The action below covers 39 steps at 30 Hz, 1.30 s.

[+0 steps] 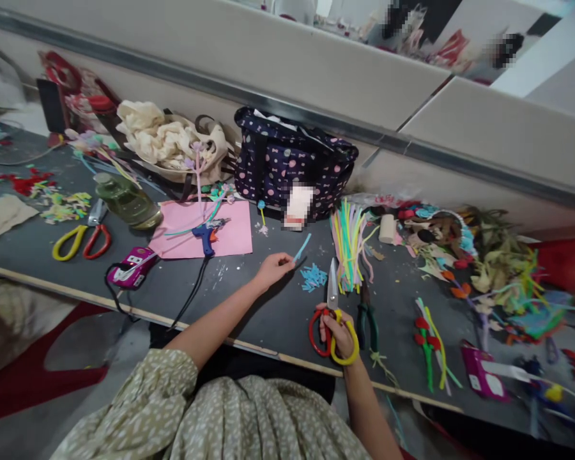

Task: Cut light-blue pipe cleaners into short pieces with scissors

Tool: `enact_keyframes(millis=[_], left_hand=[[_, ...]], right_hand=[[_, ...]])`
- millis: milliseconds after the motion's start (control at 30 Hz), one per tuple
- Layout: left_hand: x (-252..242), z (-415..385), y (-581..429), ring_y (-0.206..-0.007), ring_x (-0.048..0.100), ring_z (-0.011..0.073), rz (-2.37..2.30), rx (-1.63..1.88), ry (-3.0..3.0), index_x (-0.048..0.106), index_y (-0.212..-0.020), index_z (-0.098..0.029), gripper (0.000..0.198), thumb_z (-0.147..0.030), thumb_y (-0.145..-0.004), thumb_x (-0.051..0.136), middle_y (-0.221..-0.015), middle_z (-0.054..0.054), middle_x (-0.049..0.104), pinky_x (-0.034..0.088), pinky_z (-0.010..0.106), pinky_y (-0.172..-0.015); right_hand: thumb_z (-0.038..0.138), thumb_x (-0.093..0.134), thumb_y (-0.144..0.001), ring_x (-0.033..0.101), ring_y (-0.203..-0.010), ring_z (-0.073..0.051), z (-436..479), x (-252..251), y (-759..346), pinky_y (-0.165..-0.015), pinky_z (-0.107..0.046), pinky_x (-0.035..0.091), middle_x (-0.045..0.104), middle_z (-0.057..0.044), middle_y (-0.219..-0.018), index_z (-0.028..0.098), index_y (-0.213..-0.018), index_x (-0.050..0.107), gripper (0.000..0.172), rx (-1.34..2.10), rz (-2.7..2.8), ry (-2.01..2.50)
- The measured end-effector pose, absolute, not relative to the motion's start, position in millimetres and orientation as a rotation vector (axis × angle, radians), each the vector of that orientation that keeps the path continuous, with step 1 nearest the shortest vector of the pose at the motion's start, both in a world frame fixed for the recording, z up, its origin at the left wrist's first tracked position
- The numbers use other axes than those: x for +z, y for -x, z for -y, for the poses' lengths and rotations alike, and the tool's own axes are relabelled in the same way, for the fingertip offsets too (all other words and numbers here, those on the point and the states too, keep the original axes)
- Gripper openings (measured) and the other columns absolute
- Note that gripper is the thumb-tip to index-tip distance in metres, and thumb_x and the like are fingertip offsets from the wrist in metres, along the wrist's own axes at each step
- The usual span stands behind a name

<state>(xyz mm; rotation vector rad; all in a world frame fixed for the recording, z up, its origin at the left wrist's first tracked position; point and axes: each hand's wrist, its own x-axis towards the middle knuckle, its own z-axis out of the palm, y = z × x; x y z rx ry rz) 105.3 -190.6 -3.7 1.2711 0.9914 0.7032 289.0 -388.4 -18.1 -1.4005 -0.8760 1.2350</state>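
Note:
Between the fingertips of my left hand (274, 271) is a light blue pipe cleaner (302, 248), pointing up and to the right over the dark table. My right hand (341, 331) grips scissors (333, 295) with one red and one yellow handle; the blades look closed and point away from me. A small pile of short blue pipe cleaner pieces (313, 278) lies between the two hands. Just beyond the scissors is a bundle of pastel pipe cleaners (349, 246). Dark green-handled pliers (367, 319) lie right of my right hand.
A blue glue gun (205, 237) rests on a pink sheet (239, 223) at left, near a bottle (127, 201) and a second pair of scissors (94, 233). A patterned navy bag (278, 160) stands at the back. Pipe cleaner flowers (427, 345) lie at right.

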Motion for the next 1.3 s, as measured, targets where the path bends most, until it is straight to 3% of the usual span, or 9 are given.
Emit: enact_keyframes(millis=[100, 167, 433, 533, 633, 767, 967, 1167, 1300], left_hand=[[-4.6, 176.7, -122.6, -0.091, 0.065, 0.0193, -1.019, 0.715, -1.519, 0.067, -0.07, -0.017, 0.012, -0.027, -0.075, 0.067, -0.099, 0.006, 0.075, 0.048, 0.032, -0.088], [-2.6, 171.8, -129.0, -0.093, 0.065, 0.0207, -1.033, 0.677, -1.65, 0.065, -0.066, -0.017, 0.012, -0.024, -0.075, 0.064, -0.096, 0.006, 0.075, 0.048, 0.032, -0.088], [-1.8, 192.0, -125.5, -0.06, 0.056, 0.0135, -0.912, 0.48, -1.684, 0.072, -0.081, -0.015, 0.019, -0.03, -0.077, 0.061, -0.068, 0.001, 0.067, 0.044, 0.026, -0.064], [-2.4, 206.5, -108.0, -0.067, 0.058, 0.014, -0.883, 0.573, -1.636, 0.073, -0.089, -0.014, 0.025, -0.033, -0.078, 0.061, -0.077, 0.003, 0.069, 0.045, 0.026, -0.068], [-2.0, 222.3, -79.6, -0.069, 0.057, 0.0147, -1.06, 0.661, -1.752, 0.07, -0.076, -0.015, 0.021, -0.035, -0.077, 0.063, -0.076, 0.003, 0.066, 0.043, 0.027, -0.067], [-1.4, 245.5, -43.6, -0.063, 0.053, 0.0141, -1.195, 0.633, -1.73, 0.068, -0.075, -0.017, 0.019, -0.035, -0.079, 0.061, -0.07, 0.001, 0.063, 0.039, 0.026, -0.06], [-0.7, 265.9, -28.5, -0.061, 0.053, 0.013, -1.209, 0.637, -1.668, 0.07, -0.079, -0.016, 0.023, -0.037, -0.08, 0.061, -0.07, 0.001, 0.065, 0.039, 0.025, -0.06], [-0.2, 270.8, -30.1, -0.061, 0.051, 0.0129, -1.164, 0.732, -1.577, 0.068, -0.074, -0.016, 0.026, -0.041, -0.08, 0.061, -0.064, 0.001, 0.062, 0.038, 0.025, -0.059], [-6.3, 274.5, -30.3, -0.06, 0.05, 0.0128, -1.189, 0.771, -1.564, 0.068, -0.074, -0.016, 0.028, -0.042, -0.081, 0.061, -0.063, 0.0, 0.06, 0.036, 0.025, -0.058]], right_hand=[[0.043, 0.066, -0.086, 0.054, -0.039, -0.01, 387.4, -19.2, -288.4, -0.04, -0.021, 0.039, 0.058, 0.004, -0.062, 0.017, -0.105, 0.066, 0.032, 1.216, 0.847, 1.355], [0.043, 0.065, -0.085, 0.053, -0.039, -0.01, 386.6, -17.4, -287.9, -0.04, -0.022, 0.039, 0.057, 0.004, -0.062, 0.017, -0.104, 0.066, 0.031, 1.192, 0.813, 1.337], [0.043, 0.065, -0.083, 0.056, -0.044, -0.011, 386.2, -11.1, -286.5, -0.042, -0.023, 0.042, 0.059, 0.003, -0.065, 0.017, -0.104, 0.064, 0.034, 1.229, 0.795, 1.331], [0.04, 0.066, -0.082, 0.066, -0.057, -0.016, 387.5, -7.3, -283.3, -0.052, -0.025, 0.051, 0.061, 0.001, -0.069, 0.018, -0.107, 0.062, 0.033, 1.294, 0.794, 1.279], [0.038, 0.068, -0.079, 0.073, -0.077, -0.023, 391.1, 3.4, -278.0, -0.071, -0.036, 0.059, 0.065, 0.0, -0.077, 0.022, -0.116, 0.057, 0.042, 1.42, 0.777, 1.179], [0.043, 0.073, -0.075, 0.07, -0.101, -0.027, 398.7, 27.0, -275.5, -0.084, -0.041, 0.058, 0.067, -0.007, -0.102, 0.026, -0.125, 0.052, 0.057, 1.428, 0.85, 1.15], [0.058, 0.063, -0.085, 0.059, -0.059, -0.014, 399.0, 55.1, -284.5, -0.049, -0.024, 0.046, 0.061, 0.001, -0.075, 0.022, -0.119, 0.056, 0.05, 1.415, 1.002, 1.581], [0.067, 0.064, -0.078, 0.061, -0.056, -0.014, 388.1, 66.5, -278.7, -0.049, -0.024, 0.047, 0.059, 0.002, -0.071, 0.019, -0.108, 0.059, 0.057, 1.431, 1.067, 1.778], [0.067, 0.06, -0.083, 0.063, -0.056, -0.014, 384.2, 62.5, -278.8, -0.05, -0.023, 0.049, 0.061, 0.001, -0.073, 0.019, -0.105, 0.06, 0.053, 1.419, 1.148, 1.814]])
